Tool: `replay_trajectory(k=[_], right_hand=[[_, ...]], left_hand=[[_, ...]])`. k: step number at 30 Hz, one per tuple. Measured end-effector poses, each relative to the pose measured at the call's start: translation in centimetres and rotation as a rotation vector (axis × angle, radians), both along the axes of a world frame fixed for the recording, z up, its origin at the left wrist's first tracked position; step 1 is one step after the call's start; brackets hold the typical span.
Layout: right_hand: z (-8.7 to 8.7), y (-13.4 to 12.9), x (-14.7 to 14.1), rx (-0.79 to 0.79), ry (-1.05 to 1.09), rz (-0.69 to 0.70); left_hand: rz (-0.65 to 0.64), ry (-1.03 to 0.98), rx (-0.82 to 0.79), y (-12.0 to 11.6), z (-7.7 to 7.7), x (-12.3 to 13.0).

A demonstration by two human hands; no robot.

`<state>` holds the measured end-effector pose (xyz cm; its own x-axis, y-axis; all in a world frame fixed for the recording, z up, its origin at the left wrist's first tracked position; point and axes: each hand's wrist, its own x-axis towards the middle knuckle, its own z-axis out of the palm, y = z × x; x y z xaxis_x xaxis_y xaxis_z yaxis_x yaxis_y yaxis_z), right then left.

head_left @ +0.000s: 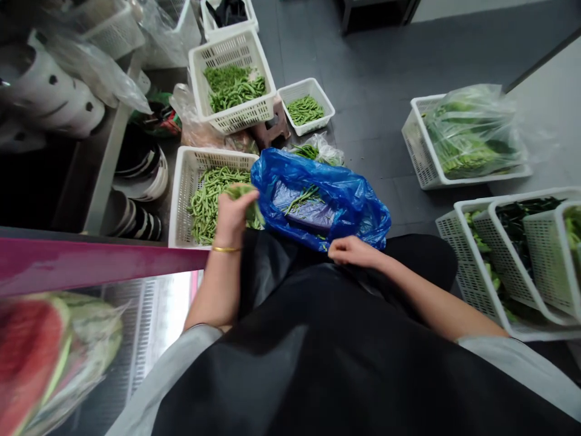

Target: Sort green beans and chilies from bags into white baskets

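My left hand (231,218), with a gold bangle at the wrist, is closed around several green beans (240,191). It is over the right part of a white basket (182,175) full of cut green beans (206,209). My right hand (351,250) is curled shut at the near rim of an open blue plastic bag (363,209); what its fingers hold, if anything, is hidden. A few long beans (305,197) and small scraps lie inside the bag. The bag rests before my lap, beside the basket.
Farther off stand a tall white basket (236,121) of greens and a small white basket (312,128) of beans. A bagged bundle of vegetables (472,130) lies in a basket at right, near more baskets (472,266). At left are a pink-edged counter (91,263) and a cut watermelon (31,357).
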<state>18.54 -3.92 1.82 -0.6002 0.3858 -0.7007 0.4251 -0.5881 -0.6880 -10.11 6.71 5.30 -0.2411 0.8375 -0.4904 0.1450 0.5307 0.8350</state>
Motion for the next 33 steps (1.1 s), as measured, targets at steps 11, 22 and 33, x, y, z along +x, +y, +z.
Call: replay_trajectory(k=[11, 22, 33], right_hand=[[-8.5, 11.0, -8.1, 0.383, -0.672, 0.391], [-9.6, 8.5, -6.3, 0.045, -0.566, 0.105], [-0.1, -1.5, -3.5, 0.341, -0.276, 0.197]], left_hand=[[-0.274, 0.211, 0.01, 2.0, -2.3, -2.0], [-0.249, -0.35, -0.566, -3.6, -4.9, 4.8], [-0.16, -0.591, -0.634, -7.6, -4.9, 9.9]])
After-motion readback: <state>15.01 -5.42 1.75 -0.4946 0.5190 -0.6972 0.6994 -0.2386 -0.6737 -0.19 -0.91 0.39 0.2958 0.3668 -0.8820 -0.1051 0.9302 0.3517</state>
